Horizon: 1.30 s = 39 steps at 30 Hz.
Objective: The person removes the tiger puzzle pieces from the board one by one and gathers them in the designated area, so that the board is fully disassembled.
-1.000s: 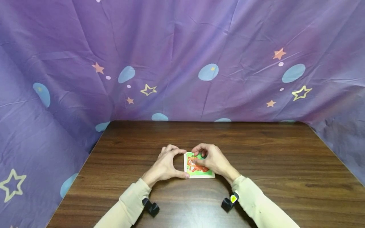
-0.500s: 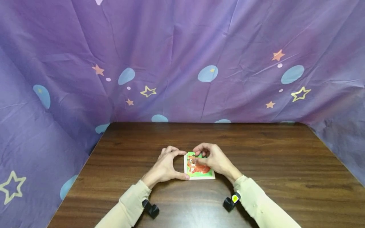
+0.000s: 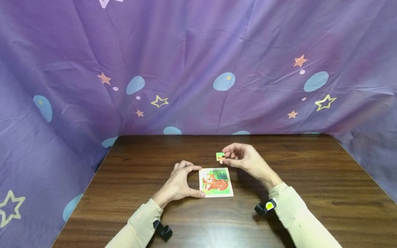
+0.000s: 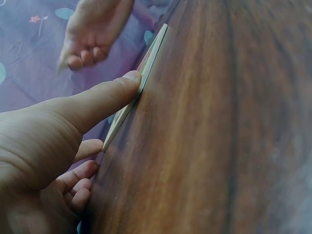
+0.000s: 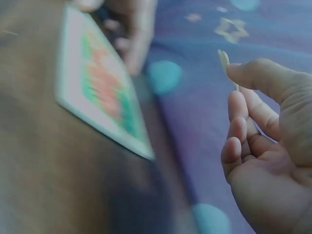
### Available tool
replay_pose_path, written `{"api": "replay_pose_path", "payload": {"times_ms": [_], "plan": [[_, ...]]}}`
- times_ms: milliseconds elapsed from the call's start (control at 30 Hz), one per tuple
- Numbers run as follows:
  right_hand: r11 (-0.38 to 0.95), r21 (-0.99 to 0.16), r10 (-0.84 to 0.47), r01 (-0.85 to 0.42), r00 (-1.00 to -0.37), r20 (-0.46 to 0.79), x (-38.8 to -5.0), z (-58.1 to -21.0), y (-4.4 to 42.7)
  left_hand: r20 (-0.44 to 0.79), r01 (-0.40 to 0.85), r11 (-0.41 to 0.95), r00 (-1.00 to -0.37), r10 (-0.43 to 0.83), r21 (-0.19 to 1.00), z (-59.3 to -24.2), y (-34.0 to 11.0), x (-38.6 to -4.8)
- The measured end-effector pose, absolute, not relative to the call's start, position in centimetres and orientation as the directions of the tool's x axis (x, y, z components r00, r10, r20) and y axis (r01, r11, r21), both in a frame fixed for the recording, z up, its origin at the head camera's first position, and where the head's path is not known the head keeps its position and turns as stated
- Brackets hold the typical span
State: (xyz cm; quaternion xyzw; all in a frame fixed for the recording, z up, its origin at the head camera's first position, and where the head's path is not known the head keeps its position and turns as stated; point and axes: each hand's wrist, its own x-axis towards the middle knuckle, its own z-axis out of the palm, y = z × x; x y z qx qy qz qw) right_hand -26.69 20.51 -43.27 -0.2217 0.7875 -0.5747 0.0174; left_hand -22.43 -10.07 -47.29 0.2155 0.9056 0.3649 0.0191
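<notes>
A square jigsaw puzzle board (image 3: 221, 193) lies flat on the table, with a pale border and an orange tiger picture on green. A pale patch shows in the picture's upper left. My left hand (image 3: 178, 182) holds the board by its left side, thumb on the near corner and index finger at the far corner. Beyond the board, my right hand (image 3: 249, 162) pinches a small green and orange puzzle piece (image 3: 220, 156) between thumb and index finger, lifted clear of the board. In the right wrist view the piece (image 5: 224, 59) appears edge-on.
The dark wooden table (image 3: 149, 151) extends around both hands. A purple cloth (image 3: 186, 62) with stars and blue ovals hangs behind it and along its sides. A black wrist strap (image 3: 162, 230) sits on the left sleeve, another strap (image 3: 262, 208) on the right.
My right hand has lifted the puzzle piece out of the board's upper left and carried it away and to the right. My left hand stays at the board's left side.
</notes>
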Motion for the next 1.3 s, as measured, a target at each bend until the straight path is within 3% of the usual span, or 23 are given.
{"api": "replay_pose_path", "payload": {"times_ms": [167, 467, 867, 1300], "plan": [[0.189, -0.927, -0.297, -0.323, -0.919, 0.26, -26.8, -40.8, 24.0, 0.123, 0.384, 0.632, -0.901, 0.416, 0.673, -47.3, -10.0, -22.4], [0.288, -0.874, -0.287, -0.391, -0.906, 0.311, -26.2, -39.2, 29.1, 0.13, 0.38, 0.634, -0.906, 0.404, 0.673, -47.1, -10.2, -22.4], [0.358, -0.882, -0.246, -0.307, -0.942, 0.228, -24.2, -42.3, 34.7, 0.1, 0.366, 0.652, -0.908, 0.407, 0.664, -47.2, -10.3, -22.3], [0.458, -0.848, -0.277, -0.267, -0.949, 0.149, -23.7, -45.9, 37.0, 0.104, 0.368, 0.651, -0.907, 0.407, 0.664, -47.2, -10.1, -22.4]]}}
